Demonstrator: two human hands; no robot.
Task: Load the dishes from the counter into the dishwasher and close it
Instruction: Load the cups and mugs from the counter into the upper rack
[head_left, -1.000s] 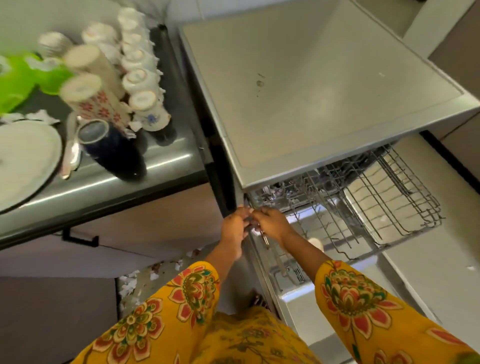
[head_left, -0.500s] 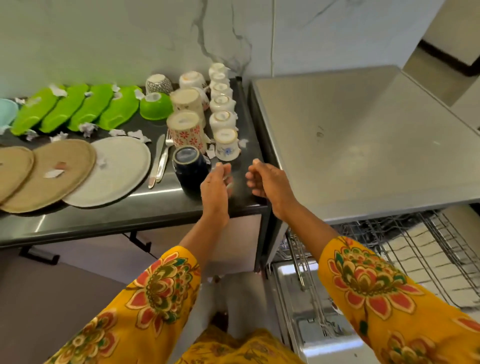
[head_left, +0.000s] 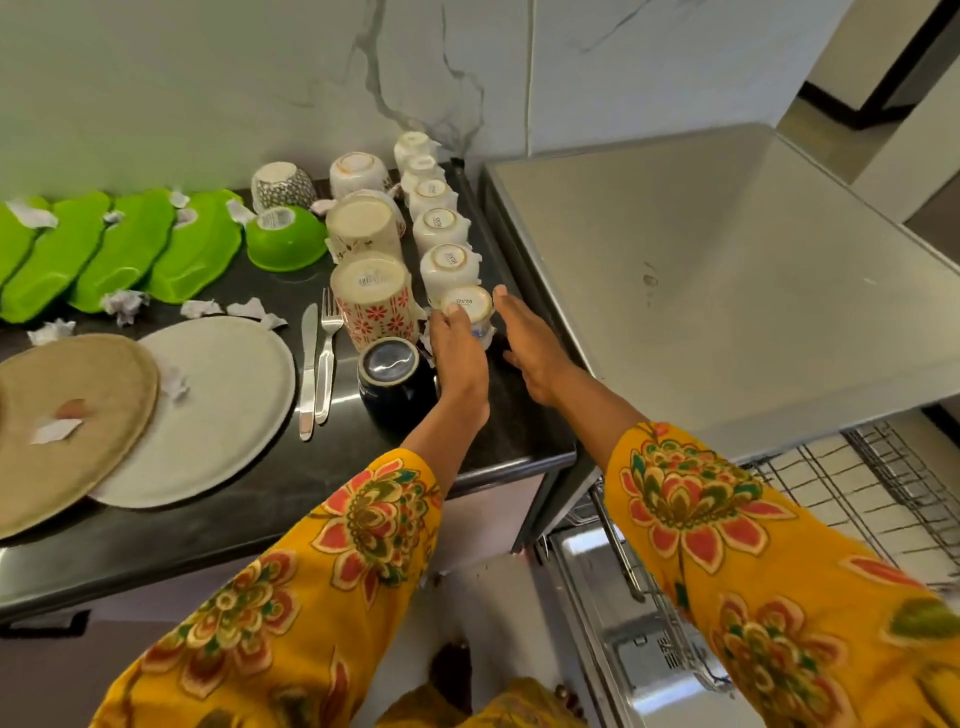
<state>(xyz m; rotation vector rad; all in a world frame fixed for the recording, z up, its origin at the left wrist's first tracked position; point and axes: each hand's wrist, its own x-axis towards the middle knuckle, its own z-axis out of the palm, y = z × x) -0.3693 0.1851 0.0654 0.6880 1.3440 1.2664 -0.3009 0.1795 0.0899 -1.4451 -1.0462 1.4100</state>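
I am at the pick-up step. My left hand (head_left: 460, 358) grips the nearest cup (head_left: 466, 307), upside down at the near end of the cup row on the counter (head_left: 498, 431). My right hand (head_left: 530, 353) lies spread just right of it, apparently not touching. Next: lift the cup clear and carry it right to the rack (head_left: 883, 488).
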